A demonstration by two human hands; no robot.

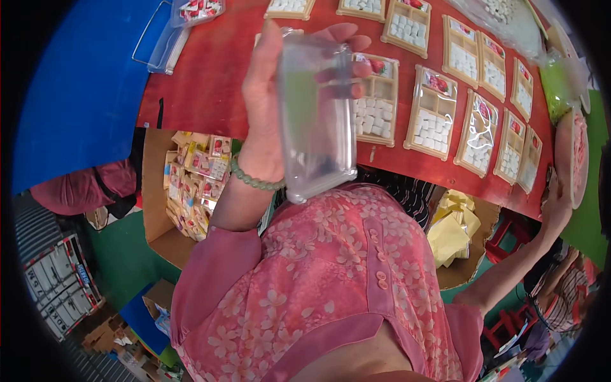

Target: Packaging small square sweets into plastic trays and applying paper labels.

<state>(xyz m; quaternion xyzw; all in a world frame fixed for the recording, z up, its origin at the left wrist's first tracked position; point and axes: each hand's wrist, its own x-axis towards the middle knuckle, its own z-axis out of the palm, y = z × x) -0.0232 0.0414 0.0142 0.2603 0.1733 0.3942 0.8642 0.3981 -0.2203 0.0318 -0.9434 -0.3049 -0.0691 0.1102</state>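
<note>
My left hand (270, 102) is raised over the red table (210, 83) and grips an upright clear plastic container (315, 121), thumb on one side and fingers wrapped across its top. A green bead bracelet sits on that wrist. My right arm reaches far to the right, and my right hand (559, 194) rests at the table's edge beside a round white dish (578, 159) of pink pieces. Whether that hand holds anything is unclear. Several shallow trays of white cubes (433, 114) lie in rows on the table.
A cardboard box of small printed packets (191, 181) stands under the table on the left, and another box with yellow sheets (453, 232) on the right. Clear plastic lids (167, 46) lie at the blue surface's (83, 83) edge. Another person in striped clothing (566, 290) sits at lower right.
</note>
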